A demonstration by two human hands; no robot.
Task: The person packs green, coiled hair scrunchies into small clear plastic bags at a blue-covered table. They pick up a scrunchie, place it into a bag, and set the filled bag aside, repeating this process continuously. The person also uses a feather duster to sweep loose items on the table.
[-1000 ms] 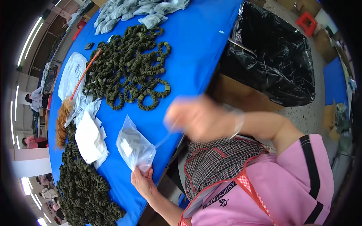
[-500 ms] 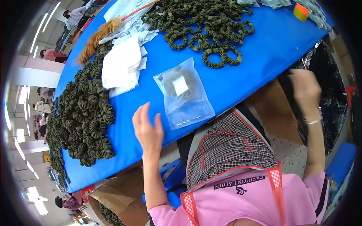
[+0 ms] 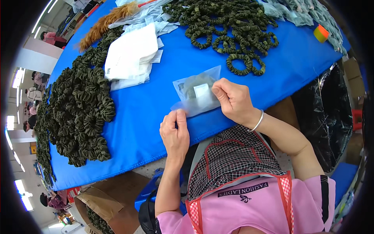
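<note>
A frosted clear plastic bag (image 3: 189, 95) lies near the front edge of the blue table, holding a dark green scrunchie that shows faintly and a small white label. My left hand (image 3: 174, 134) pinches the bag's lower left corner between thumb and finger. On the opposite side, my right hand (image 3: 237, 102) has closed on the bag's right edge, with a bracelet around its wrist. The bag's lower part is folded up toward the label. Beyond it lie loose dark green scrunchies (image 3: 238, 64), and left of them rests a stack of white plastic bags (image 3: 126, 52).
A large heap of dark green scrunchies (image 3: 80, 113) covers the table's left side. Behind lies a brown feather duster (image 3: 107, 25). An orange-yellow tape roll (image 3: 321, 34) sits at the far right near filled bags (image 3: 296, 13). Below are a cardboard box (image 3: 113, 195) and black plastic sheeting (image 3: 323, 113).
My right hand has swung in from the far right and taken the bag's edge. My left hand has moved right and pinched the bag's corner. The bag's lower part is now folded up.
</note>
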